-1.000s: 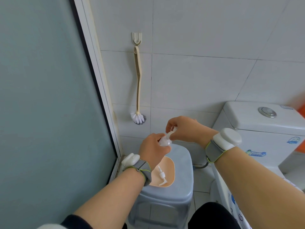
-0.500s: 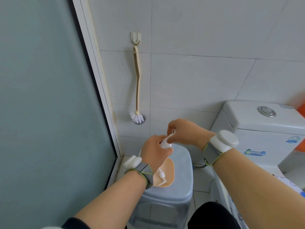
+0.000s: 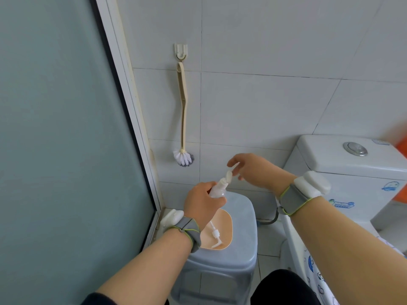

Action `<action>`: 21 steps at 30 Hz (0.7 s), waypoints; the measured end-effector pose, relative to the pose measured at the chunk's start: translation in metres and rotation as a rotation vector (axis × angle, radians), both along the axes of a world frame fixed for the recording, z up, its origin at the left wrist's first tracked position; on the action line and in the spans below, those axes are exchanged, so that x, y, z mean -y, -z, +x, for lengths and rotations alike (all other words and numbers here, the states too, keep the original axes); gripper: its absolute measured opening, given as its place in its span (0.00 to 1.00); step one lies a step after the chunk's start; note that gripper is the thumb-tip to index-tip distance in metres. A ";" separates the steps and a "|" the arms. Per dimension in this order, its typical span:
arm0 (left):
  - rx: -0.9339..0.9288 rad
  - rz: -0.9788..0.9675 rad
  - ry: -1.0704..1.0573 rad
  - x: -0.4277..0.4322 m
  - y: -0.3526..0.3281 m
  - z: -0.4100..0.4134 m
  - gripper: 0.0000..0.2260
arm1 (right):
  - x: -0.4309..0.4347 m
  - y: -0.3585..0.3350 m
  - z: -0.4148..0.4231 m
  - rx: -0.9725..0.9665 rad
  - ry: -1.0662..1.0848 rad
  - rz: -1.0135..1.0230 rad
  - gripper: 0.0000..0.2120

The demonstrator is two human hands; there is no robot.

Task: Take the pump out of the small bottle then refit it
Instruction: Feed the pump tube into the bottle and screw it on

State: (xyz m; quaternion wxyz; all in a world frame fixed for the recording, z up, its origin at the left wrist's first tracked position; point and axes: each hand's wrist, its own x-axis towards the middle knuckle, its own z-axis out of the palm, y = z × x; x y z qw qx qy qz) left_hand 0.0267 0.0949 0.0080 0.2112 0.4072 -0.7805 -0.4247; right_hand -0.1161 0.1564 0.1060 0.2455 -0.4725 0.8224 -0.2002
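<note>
My left hand [image 3: 202,205] is shut around a small white bottle [image 3: 217,190], holding it tilted with its neck pointing up and to the right. A white pump [image 3: 228,176] sits in the bottle's neck. My right hand [image 3: 257,172] hovers just right of the pump head with its fingers spread, the fingertips close to it and not gripping it. A second white pump [image 3: 214,235] with its tube lies loose in a peach tray [image 3: 228,221] below my left hand.
The tray rests on a grey-blue plastic stool [image 3: 242,238]. A frosted glass door [image 3: 66,128] fills the left. A toilet brush [image 3: 182,157] hangs on the tiled wall. A white toilet tank [image 3: 352,159] stands at the right.
My right hand, which was pinching the pump head, has opened its fingers and drawn slightly away to the right. The bottle stays in my left hand, now more exposed.
</note>
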 end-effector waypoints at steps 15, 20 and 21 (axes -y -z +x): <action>-0.134 0.092 -0.020 -0.006 -0.006 -0.004 0.09 | 0.001 0.042 0.012 0.100 0.102 -0.147 0.20; -0.127 0.108 -0.015 -0.006 -0.006 -0.004 0.07 | -0.004 0.045 0.012 0.220 0.083 -0.200 0.19; -0.125 0.103 -0.016 -0.005 -0.007 -0.003 0.07 | -0.006 0.043 0.010 0.278 0.072 -0.214 0.16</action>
